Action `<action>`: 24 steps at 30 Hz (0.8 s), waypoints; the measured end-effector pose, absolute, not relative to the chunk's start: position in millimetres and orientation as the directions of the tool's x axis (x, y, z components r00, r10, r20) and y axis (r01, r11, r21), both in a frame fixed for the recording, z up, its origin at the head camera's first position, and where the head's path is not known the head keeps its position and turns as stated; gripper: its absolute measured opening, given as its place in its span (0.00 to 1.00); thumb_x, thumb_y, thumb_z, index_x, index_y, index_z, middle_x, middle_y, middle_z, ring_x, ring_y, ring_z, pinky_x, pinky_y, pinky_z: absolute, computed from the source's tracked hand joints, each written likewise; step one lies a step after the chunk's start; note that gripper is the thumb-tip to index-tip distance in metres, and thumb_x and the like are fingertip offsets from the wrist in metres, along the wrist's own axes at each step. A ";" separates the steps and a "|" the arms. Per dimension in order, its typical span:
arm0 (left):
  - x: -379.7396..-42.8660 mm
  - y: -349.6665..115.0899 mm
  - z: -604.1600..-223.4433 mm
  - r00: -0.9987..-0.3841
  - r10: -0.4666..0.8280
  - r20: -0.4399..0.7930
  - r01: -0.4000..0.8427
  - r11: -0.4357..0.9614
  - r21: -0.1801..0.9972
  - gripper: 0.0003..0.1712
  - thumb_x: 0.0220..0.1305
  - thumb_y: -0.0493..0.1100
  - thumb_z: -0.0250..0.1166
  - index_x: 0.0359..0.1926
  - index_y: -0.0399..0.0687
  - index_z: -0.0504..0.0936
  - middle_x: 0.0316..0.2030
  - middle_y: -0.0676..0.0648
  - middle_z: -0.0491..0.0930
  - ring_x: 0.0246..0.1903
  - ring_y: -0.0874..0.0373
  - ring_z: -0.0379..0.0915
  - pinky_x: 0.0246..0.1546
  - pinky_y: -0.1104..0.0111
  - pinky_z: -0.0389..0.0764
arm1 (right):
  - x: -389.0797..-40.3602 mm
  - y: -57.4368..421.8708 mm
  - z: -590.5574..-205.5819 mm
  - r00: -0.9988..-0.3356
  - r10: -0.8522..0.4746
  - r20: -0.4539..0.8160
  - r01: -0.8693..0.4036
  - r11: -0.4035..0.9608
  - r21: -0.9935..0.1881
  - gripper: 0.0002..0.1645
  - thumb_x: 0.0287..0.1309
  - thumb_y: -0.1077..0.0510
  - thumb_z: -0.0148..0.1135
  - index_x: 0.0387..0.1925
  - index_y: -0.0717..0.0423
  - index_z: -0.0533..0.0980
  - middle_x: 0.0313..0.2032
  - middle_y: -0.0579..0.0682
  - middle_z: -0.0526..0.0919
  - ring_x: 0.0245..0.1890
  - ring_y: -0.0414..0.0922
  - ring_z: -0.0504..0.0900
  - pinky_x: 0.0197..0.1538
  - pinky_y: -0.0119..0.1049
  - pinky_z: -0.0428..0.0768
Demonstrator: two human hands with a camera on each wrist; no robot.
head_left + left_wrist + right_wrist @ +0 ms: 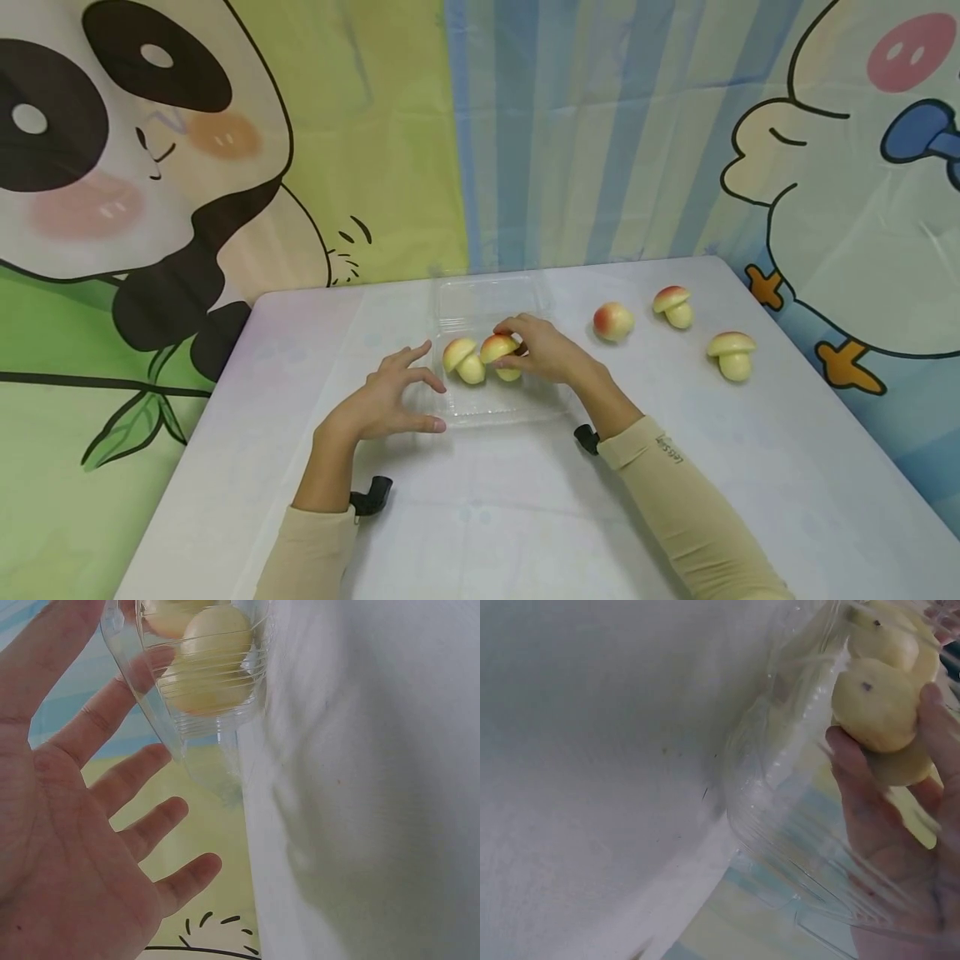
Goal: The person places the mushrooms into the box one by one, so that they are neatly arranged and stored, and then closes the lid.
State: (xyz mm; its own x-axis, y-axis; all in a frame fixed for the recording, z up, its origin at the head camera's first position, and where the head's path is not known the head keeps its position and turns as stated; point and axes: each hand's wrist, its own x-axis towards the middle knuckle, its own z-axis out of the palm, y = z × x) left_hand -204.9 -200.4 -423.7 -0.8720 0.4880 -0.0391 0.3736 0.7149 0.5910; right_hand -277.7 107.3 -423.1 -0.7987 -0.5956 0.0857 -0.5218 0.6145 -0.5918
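A clear plastic clamshell box (517,407) sits on the table with its lid (491,297) folded back to the far side. Inside, on the left, is a toy mushroom (470,367) with a yellow stem and reddish cap. My right hand (551,350) reaches into the box and grips a second toy mushroom (497,347) beside it; thumb and fingers hold it in the right wrist view as well. My left hand (386,400) is at the box's left side, fingers spread and holding nothing. Through the box wall, the left wrist view shows a pale yellow mushroom (214,671).
Three more toy mushrooms are on the right of the table: one showing mainly its round cap (613,322), one farther back (672,307) and one nearer the right edge (732,356). A printed cartoon curtain (570,150) hangs behind the white table (465,517).
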 end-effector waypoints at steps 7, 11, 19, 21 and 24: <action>-205.5 -200.8 -425.3 -0.872 0.487 -0.037 0.374 0.714 0.591 0.30 0.46 0.68 0.80 0.48 0.64 0.86 0.82 0.51 0.49 0.80 0.40 0.39 0.65 0.23 0.49 | -279.3 104.8 -425.4 -0.806 -0.588 0.073 -0.516 0.637 -0.573 0.31 0.63 0.50 0.73 0.62 0.60 0.75 0.58 0.54 0.81 0.49 0.48 0.85 0.55 0.42 0.82; -205.2 -200.8 -426.3 -0.872 0.488 -0.039 0.373 0.714 0.592 0.30 0.46 0.69 0.80 0.48 0.64 0.86 0.82 0.51 0.49 0.80 0.40 0.39 0.65 0.23 0.49 | -279.4 103.1 -426.3 -0.803 -0.590 0.085 -0.522 0.627 -0.578 0.30 0.62 0.51 0.74 0.61 0.61 0.76 0.57 0.55 0.82 0.49 0.49 0.85 0.55 0.43 0.83; -204.9 -200.3 -425.8 -0.873 0.485 -0.043 0.370 0.718 0.590 0.31 0.46 0.69 0.80 0.49 0.64 0.86 0.82 0.51 0.48 0.80 0.41 0.39 0.66 0.25 0.49 | -280.4 102.0 -430.3 -0.802 -0.587 0.110 -0.537 0.629 -0.563 0.30 0.61 0.49 0.74 0.60 0.59 0.77 0.54 0.53 0.80 0.49 0.47 0.82 0.54 0.41 0.82; -205.3 -200.1 -425.1 -0.873 0.486 -0.045 0.369 0.718 0.590 0.31 0.46 0.68 0.80 0.49 0.64 0.86 0.82 0.51 0.48 0.80 0.41 0.38 0.66 0.25 0.49 | -281.0 101.7 -431.1 -0.802 -0.587 0.115 -0.542 0.632 -0.555 0.31 0.61 0.48 0.75 0.60 0.59 0.77 0.53 0.53 0.80 0.49 0.47 0.82 0.54 0.42 0.82; -205.8 -200.0 -424.4 -0.873 0.485 -0.048 0.367 0.719 0.590 0.31 0.46 0.68 0.80 0.49 0.63 0.86 0.82 0.51 0.48 0.80 0.41 0.38 0.66 0.25 0.49 | -281.5 101.3 -432.0 -0.800 -0.587 0.122 -0.548 0.634 -0.545 0.30 0.61 0.48 0.75 0.59 0.59 0.78 0.53 0.53 0.81 0.49 0.47 0.82 0.55 0.42 0.81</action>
State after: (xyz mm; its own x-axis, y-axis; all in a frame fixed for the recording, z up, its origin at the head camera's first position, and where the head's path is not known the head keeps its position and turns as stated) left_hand -205.8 -200.0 -424.4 -0.8733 0.4848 -0.0476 0.3672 0.7193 0.5898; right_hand -281.5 101.3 -432.0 -0.8002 -0.5871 0.1224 -0.5485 0.6339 -0.5453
